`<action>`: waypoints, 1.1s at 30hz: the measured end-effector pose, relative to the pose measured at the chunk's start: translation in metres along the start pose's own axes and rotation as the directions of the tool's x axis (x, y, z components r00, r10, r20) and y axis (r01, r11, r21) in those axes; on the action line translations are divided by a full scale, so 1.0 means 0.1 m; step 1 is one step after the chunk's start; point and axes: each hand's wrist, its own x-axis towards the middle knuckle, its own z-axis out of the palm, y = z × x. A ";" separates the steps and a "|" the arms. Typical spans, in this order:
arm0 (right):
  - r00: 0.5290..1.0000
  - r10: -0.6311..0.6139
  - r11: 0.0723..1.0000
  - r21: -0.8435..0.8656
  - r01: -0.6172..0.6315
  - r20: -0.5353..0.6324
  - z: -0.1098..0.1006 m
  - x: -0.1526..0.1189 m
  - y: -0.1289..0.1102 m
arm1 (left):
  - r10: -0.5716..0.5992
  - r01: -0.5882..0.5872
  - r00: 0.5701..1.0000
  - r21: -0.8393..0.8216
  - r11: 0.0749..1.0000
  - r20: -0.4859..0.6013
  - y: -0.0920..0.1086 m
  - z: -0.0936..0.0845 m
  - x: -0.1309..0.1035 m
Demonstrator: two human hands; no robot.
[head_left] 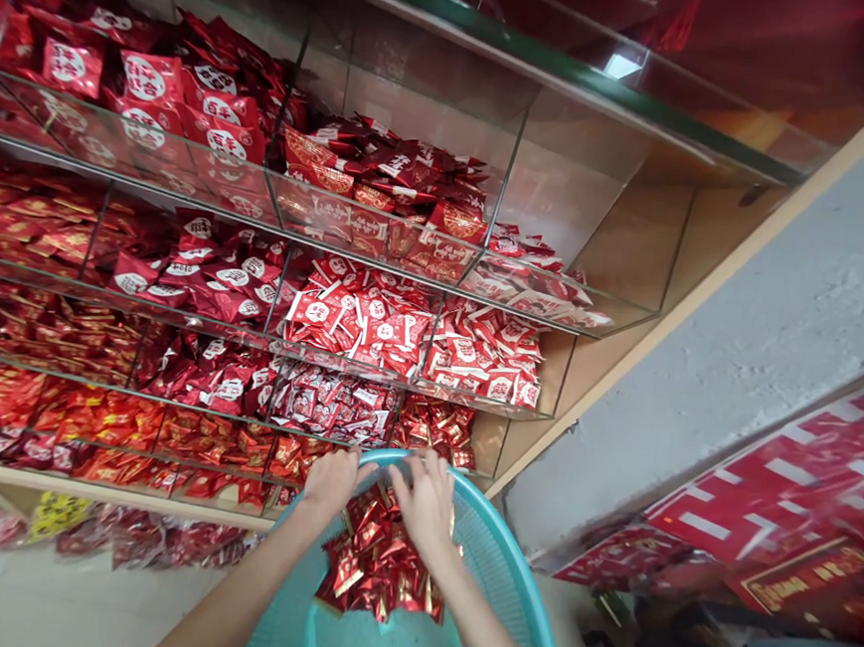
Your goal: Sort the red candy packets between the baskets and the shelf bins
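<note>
A teal plastic basket [531, 581] stands below me, its far rim up against the lower shelves. Inside it lies a heap of small red-and-gold wrapped packets [380, 549], piled toward the far side. My left hand [334, 480] is at the far rim, left of the heap, with its thumb inward and its other fingers mostly hidden over the edge. Just to the right, my right hand [426, 508] bends over the same rim above the packets, fingers curled at the edge and thumb apart. Both hands appear closed on the rim.
Tiered shelves with clear dividers [508, 170] hold many red packets [358, 313] ahead and left. A wooden side panel [622, 378] and grey wall [700, 335] bound the right. Bagged goods [153, 536] lie under the shelf; red printed packaging [786, 471] stands at right.
</note>
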 end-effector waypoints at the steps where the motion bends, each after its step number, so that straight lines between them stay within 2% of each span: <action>1: 1.000 0.020 0.999 -0.029 -0.020 -0.011 -0.07 0.10 0.10 | -0.004 0.004 1.000 -0.001 1.000 0.002 0.00 0.00 0.00; 4: 0.987 0.154 0.978 -0.152 -0.145 0.047 -0.22 0.41 0.49 | -0.013 0.013 1.000 -0.005 1.000 0.005 0.01 0.00 -0.01; 6: 0.947 0.271 0.946 -0.228 -0.229 0.171 -0.24 0.58 0.74 | -0.016 0.016 1.000 -0.005 1.000 0.003 0.01 0.00 -0.01; 9: 0.882 0.383 0.908 -0.287 -0.305 0.274 -0.17 0.75 0.99 | -0.005 0.005 1.000 -0.002 1.000 -0.015 0.00 0.02 -0.01; 15: 0.777 0.526 0.836 -0.375 -0.400 0.345 0.07 0.85 1.06 | -0.018 0.018 1.000 -0.008 1.000 -0.014 0.01 0.04 -0.01; 18: 0.742 0.560 0.816 -0.403 -0.415 0.369 0.14 0.86 1.06 | -0.013 0.013 1.000 -0.001 1.000 -0.009 0.01 0.03 -0.01; 26: 0.750 0.562 0.804 -0.444 -0.396 0.349 0.18 0.86 1.11 | -0.020 0.020 1.000 0.004 1.000 -0.015 0.01 0.03 -0.01; 33: 0.797 0.458 0.868 -0.390 -0.307 0.393 0.13 0.88 1.10 | -0.031 0.031 1.000 0.003 1.000 -0.006 0.02 0.02 -0.02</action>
